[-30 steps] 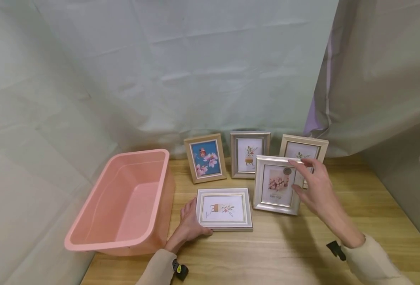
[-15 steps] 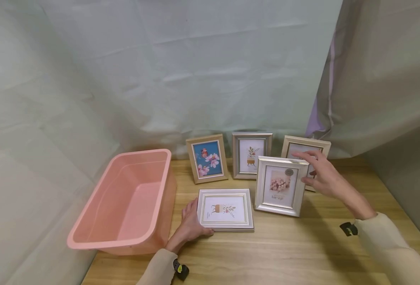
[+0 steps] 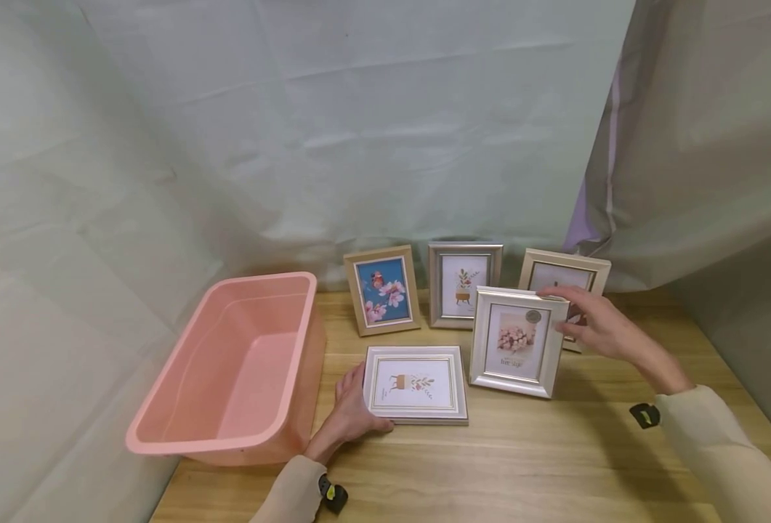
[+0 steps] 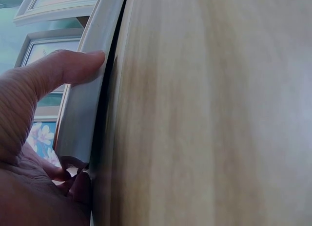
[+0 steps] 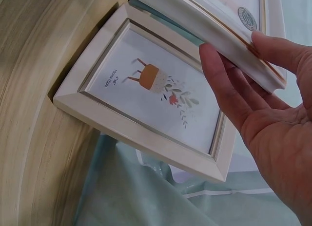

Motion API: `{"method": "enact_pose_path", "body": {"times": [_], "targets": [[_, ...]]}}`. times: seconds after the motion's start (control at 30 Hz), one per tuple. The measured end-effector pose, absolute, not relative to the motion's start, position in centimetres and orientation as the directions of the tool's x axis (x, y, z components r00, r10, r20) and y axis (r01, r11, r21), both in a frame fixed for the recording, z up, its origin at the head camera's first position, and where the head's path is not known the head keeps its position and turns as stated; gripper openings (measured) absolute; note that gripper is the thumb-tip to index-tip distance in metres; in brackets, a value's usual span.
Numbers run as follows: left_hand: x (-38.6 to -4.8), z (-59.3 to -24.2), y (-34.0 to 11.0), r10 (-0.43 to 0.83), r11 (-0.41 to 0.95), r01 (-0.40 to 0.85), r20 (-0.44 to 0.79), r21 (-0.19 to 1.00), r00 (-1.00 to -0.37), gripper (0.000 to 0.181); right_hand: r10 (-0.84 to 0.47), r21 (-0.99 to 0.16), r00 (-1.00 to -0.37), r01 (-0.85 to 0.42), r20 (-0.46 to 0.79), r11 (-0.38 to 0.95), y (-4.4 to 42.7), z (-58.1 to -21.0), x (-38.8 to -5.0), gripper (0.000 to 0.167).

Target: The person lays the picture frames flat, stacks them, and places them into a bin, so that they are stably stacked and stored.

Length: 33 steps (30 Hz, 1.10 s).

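My left hand [image 3: 349, 415] holds the left end of a white picture frame [image 3: 447, 415] that lies flat on the table. In the left wrist view its thumb [image 4: 73, 67] presses along the frame's side, and the fingers curl at the corner. My right hand [image 3: 599, 327] pinches the upper right edge of a standing silver-white picture frame [image 3: 514, 381] with a pink flower print. In the right wrist view the thumb [image 5: 278, 48] is on the front and the fingers lie behind. A cream frame [image 5: 141, 123] with a plant print stands just behind it.
A pink plastic tub [image 3: 293, 349] stands at the left, close to my left forearm. Behind the lying frame stand a tan frame [image 3: 360, 290] with a blue flower picture and a dark silver frame [image 3: 436, 290]. A pale curtain [image 3: 385, 145] hangs at the back.
My right hand eased off the standing frame's edge to the right, then came back to pinch it. The left hand and the lying frame stay put; the view shifts slightly.
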<state>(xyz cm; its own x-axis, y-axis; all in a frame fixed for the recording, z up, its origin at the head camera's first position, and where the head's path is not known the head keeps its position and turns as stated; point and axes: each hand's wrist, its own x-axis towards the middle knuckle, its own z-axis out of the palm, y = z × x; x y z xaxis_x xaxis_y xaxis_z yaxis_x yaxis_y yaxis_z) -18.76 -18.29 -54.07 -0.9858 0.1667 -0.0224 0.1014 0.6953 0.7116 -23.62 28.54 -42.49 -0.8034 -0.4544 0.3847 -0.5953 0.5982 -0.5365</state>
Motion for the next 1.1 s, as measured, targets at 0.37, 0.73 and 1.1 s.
{"method": "enact_pose_path", "body": {"times": [0.37, 0.73, 1.1], "targets": [[-18.7, -54.0, -18.4, 0.165, 0.67, 0.087, -0.033, 0.737, -0.986, 0.135, -0.421, -0.6, -0.833, -0.552, 0.36, 0.579, 29.2, -41.9, -23.7, 0.048], [-18.6, -53.3, -18.6, 0.111, 0.652, 0.001, -0.093, 0.759, -0.989, 0.136, -0.273, -0.764, -0.932, -0.353, 0.238, 0.54, 29.2, -41.3, -22.2, 0.049], [-17.2, -50.2, -17.6, 0.021, 0.544, -0.062, -0.088, 0.837, -0.996, 0.12, -0.05, -0.94, -0.985, -0.17, 0.162, 0.296, 28.1, -40.4, -19.1, 0.053]]}}
